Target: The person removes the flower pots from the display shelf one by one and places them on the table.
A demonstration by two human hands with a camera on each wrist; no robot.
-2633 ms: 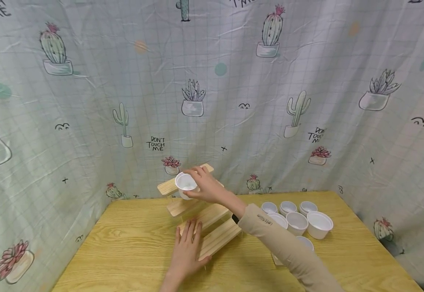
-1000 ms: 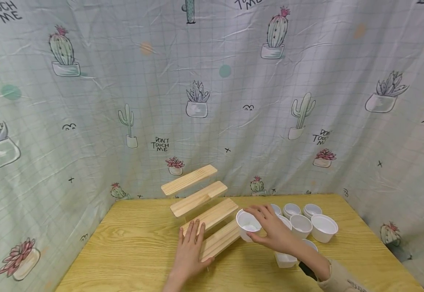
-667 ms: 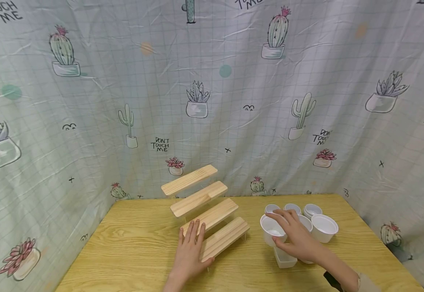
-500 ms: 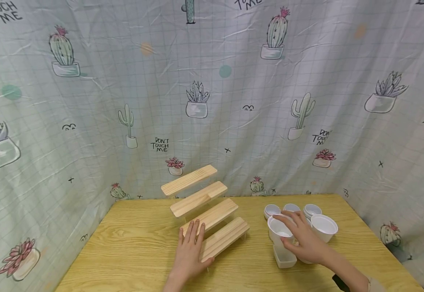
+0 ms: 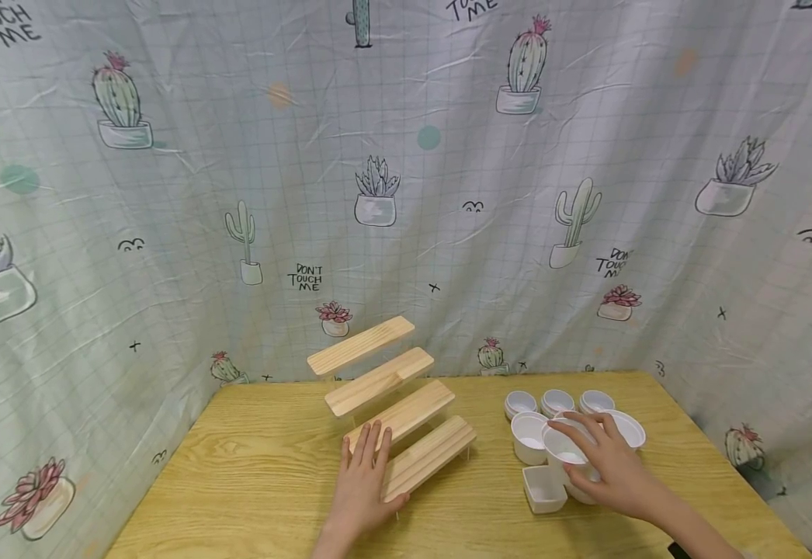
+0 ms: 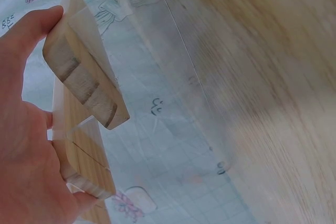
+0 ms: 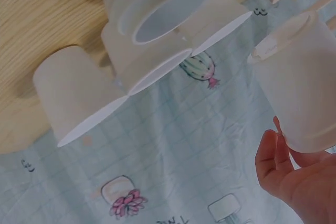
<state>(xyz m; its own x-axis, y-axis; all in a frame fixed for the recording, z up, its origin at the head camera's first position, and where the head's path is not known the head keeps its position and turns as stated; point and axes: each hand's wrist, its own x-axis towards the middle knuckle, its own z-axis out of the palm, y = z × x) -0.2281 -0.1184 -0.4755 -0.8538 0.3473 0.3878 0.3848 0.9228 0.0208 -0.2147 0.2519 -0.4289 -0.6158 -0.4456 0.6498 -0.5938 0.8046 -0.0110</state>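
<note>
My right hand (image 5: 612, 470) holds a white round pot (image 5: 563, 446) by its rim, thumb at the near side and fingers at the far side. In the head view this pot overlaps other white pots behind and below it. The right wrist view shows the held pot (image 7: 296, 87) with fingertips (image 7: 269, 142) at its rim. My left hand (image 5: 362, 489) lies on a stepped wooden stand, its straight fingers over the left end of the third plank (image 5: 413, 411) and its thumb at the lowest plank (image 5: 434, 454). The left wrist view shows the thumb touching a plank end (image 6: 79, 74).
Small white pots (image 5: 521, 404) form a back row on the wooden table (image 5: 252, 481). Before them stand larger round pots (image 5: 529, 439), and a square pot (image 5: 544, 491) is nearer. Two upper planks (image 5: 360, 345) rise behind my left hand. A cactus-print curtain (image 5: 420, 194) surrounds the table.
My right hand has carried the white pot from the stand's top plank down and right to the group of pots. My left hand has stayed on the stand.
</note>
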